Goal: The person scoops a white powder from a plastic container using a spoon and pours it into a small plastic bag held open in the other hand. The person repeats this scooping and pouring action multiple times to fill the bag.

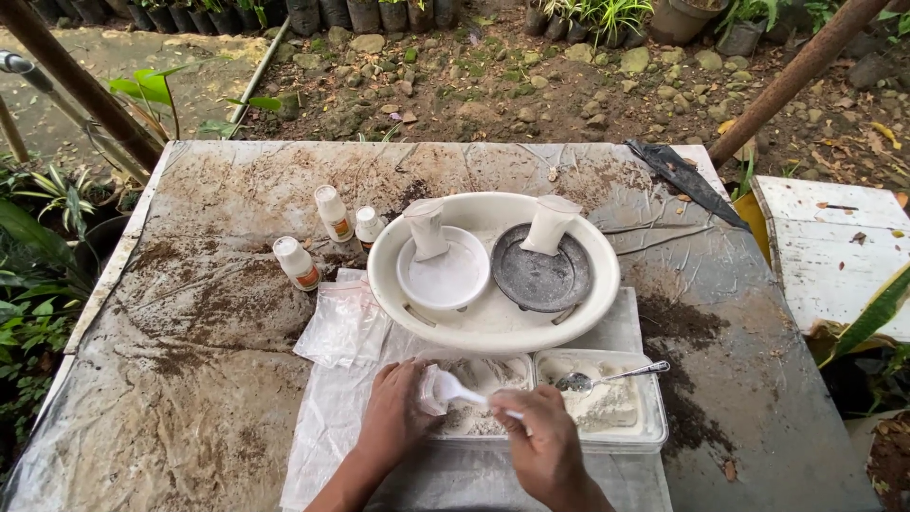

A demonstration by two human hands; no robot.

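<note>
My left hand (398, 412) pinches a small clear plastic bag (428, 387) at the edge of a clear tray (474, 403) of whitish powder. My right hand (542, 438) grips a white plastic spoon (455, 389) whose bowl points into the bag's mouth. A second clear tray (647, 412) of powder lies to the right, with a metal spoon (607, 378) resting in it. Behind them stands a wide cream basin (493, 327) holding a white dish (445, 280), a dark grey dish (540, 275) and two filled white bags (427, 228) (550, 223).
Three small white bottles (332, 210) (368, 226) (296, 262) stand left of the basin. Loose plastic bags (341, 322) lie on a soil-smeared, plastic-covered table (190, 360). A white crate (834, 246) sits at the right, wooden poles and potted plants around.
</note>
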